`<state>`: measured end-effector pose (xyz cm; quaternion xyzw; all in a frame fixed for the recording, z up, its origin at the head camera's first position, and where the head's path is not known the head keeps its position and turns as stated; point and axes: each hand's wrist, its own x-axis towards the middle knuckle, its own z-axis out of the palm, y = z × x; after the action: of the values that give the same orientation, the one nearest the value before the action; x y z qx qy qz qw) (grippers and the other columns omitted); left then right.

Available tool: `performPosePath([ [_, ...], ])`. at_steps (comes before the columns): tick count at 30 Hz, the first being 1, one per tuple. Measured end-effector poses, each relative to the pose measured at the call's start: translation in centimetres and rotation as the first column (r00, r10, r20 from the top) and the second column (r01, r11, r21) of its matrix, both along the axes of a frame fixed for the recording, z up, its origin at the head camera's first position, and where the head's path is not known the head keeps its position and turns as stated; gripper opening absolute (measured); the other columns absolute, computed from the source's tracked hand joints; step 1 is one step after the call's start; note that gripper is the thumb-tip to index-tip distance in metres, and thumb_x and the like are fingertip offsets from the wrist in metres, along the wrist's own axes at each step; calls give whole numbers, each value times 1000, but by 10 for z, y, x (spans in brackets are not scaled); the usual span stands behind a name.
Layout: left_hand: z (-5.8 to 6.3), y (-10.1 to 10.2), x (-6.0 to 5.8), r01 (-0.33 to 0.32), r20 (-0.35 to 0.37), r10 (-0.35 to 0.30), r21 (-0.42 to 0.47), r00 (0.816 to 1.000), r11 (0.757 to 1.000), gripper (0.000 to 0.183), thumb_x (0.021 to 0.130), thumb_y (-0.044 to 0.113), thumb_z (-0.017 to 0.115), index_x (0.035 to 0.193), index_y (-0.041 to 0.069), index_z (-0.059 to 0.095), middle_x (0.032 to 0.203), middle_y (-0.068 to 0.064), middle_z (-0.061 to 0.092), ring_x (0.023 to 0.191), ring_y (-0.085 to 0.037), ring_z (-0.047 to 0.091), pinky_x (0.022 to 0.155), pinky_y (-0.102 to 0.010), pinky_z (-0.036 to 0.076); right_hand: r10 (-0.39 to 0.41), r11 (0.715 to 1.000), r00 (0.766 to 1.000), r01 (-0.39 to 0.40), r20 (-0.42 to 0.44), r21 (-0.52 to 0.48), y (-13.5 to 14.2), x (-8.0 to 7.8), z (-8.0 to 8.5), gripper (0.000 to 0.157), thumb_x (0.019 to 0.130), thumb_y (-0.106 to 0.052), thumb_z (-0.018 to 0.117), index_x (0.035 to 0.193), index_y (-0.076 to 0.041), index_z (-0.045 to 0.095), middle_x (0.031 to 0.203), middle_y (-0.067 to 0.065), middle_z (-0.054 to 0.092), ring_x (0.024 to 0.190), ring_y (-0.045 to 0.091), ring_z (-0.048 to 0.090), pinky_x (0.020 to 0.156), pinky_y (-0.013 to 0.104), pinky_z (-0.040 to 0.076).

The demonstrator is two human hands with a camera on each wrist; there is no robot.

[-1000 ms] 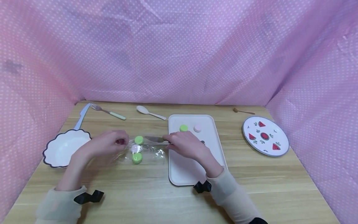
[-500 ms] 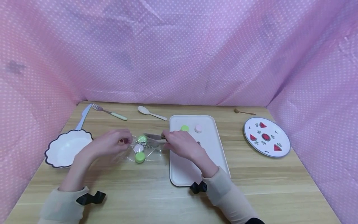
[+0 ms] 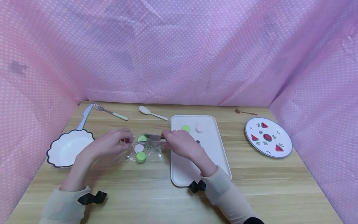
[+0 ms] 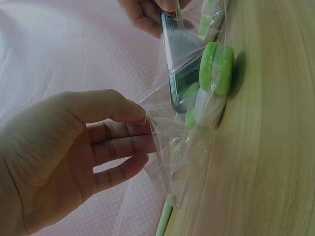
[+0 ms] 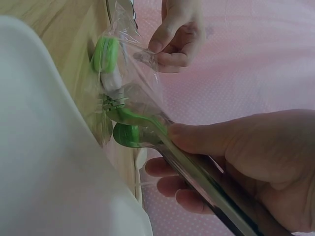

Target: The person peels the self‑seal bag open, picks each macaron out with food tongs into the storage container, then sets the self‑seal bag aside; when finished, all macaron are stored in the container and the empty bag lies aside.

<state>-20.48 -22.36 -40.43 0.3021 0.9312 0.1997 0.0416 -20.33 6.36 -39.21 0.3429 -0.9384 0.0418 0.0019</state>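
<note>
My left hand [image 3: 113, 143] pinches the open edge of a clear plastic bag [image 3: 153, 156] between thumb and fingers. Lying in a row within the bag are a green macaron [image 3: 142, 139], a pale one [image 3: 139, 148] and a second green macaron [image 3: 141, 157]. My right hand [image 3: 181, 143] grips metal serving tongs [image 5: 184, 164], thumb on one arm and fingers along the other. One tip is forked, the other rounded and flat. In the right wrist view the tips are spread about a green macaron [image 5: 129, 133], behind the bag's film.
A white tray [image 3: 202, 165] under my right wrist carries a green macaron [image 3: 185, 128] and a pink one [image 3: 199, 128]. Around stand a scalloped bowl [image 3: 67, 149], blue knife [image 3: 85, 117], fork [image 3: 113, 112], spoon [image 3: 152, 113], honey dipper [image 3: 246, 112] and watermelon plate [image 3: 268, 149].
The tongs' tips have moved left onto the top green macaron, which they stood just beside a second ago. My left hand keeps its pinch on the bag.
</note>
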Motion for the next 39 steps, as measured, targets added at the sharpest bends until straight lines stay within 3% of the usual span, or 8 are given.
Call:
performPosePath([
  [13, 1, -1, 0, -2, 9, 2, 6, 1000, 1000, 20, 79, 5, 59, 81, 24, 62, 82, 11, 56, 73, -7, 49, 65, -21, 41, 17, 1000, 999, -16, 41, -22, 8, 0, 1, 19, 91, -29, 60, 103, -15, 59, 70, -7, 56, 58, 10, 47, 49, 23, 35],
  [30, 1, -1, 0, -5, 15, 5, 1, 1000, 1000, 18, 80, 9, 62, 81, 27, 61, 79, 14, 53, 71, -5, 48, 64, -21, 41, 48, 998, 999, -48, 8, -26, 19, 1, 5, 17, 89, -22, 61, 104, -16, 61, 75, -8, 63, 58, 9, 48, 53, 25, 37],
  [39, -1, -2, -1, -4, 15, 4, -6, 1000, 1000, 16, 81, 10, 62, 82, 26, 62, 80, 15, 54, 72, -5, 49, 65, -21, 42, 45, 999, 999, -44, 16, -11, 18, 1, 4, 17, 90, -23, 60, 106, -15, 60, 71, -8, 60, 57, 9, 46, 51, 24, 35],
])
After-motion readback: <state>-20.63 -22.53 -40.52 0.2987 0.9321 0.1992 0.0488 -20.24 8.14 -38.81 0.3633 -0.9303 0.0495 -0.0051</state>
